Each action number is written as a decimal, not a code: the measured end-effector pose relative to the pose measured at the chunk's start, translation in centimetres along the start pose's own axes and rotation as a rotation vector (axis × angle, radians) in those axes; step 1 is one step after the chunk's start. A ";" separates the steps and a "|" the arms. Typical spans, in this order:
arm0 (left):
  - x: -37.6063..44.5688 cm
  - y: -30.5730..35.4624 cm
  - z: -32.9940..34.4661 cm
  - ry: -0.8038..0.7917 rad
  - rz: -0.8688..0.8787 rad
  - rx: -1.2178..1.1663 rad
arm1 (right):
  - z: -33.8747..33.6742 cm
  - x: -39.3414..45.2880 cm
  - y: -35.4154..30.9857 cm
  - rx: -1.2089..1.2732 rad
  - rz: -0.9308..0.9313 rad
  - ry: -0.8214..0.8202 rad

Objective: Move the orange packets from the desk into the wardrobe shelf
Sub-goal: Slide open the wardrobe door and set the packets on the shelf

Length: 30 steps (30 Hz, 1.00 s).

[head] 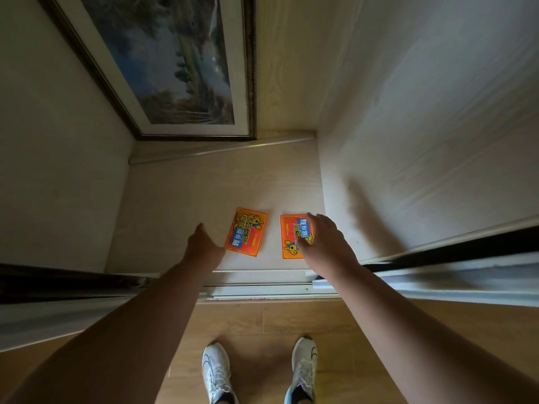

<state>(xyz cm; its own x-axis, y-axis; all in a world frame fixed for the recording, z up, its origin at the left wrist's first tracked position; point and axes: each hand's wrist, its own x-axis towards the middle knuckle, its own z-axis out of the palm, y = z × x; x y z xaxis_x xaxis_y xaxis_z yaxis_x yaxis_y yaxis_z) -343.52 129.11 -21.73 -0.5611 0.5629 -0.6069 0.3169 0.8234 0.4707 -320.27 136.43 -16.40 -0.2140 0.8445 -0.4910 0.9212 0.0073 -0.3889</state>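
Two orange packets lie flat on the pale wooden wardrobe shelf (186, 199). The left orange packet (247, 231) sits just right of my left hand (204, 246), whose fingers are at its lower left corner. Whether that hand pinches the corner is hidden. The right orange packet (293, 237) lies partly under my right hand (323, 240), which rests over its right side with fingers spread. Both forearms reach in over the sliding-door track.
A framed landscape painting (175, 68) leans against the wardrobe's back left wall. A metal rod (221, 151) lies along the shelf's back. Sliding doors (466, 258) flank the opening on both sides. My white shoes (215, 371) stand on the wooden floor below.
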 end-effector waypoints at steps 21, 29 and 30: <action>-27.2 12.8 -16.3 0.067 0.672 0.223 | -19.0 -20.3 -9.5 -0.075 -0.114 0.165; -33.2 13.2 -24.1 0.154 0.859 0.403 | -23.0 -29.6 -12.9 -0.097 -0.066 0.421; -33.5 13.1 -24.8 0.146 0.891 0.405 | -23.0 -30.6 -13.2 -0.090 -0.040 0.447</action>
<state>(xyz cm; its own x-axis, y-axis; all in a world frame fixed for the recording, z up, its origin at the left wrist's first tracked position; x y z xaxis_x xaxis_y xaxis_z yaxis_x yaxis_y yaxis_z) -339.53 119.22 20.63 -0.0705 0.9967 -0.0391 0.8914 0.0806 0.4459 -318.40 122.77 21.69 -0.1075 0.9906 -0.0847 0.9438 0.0749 -0.3218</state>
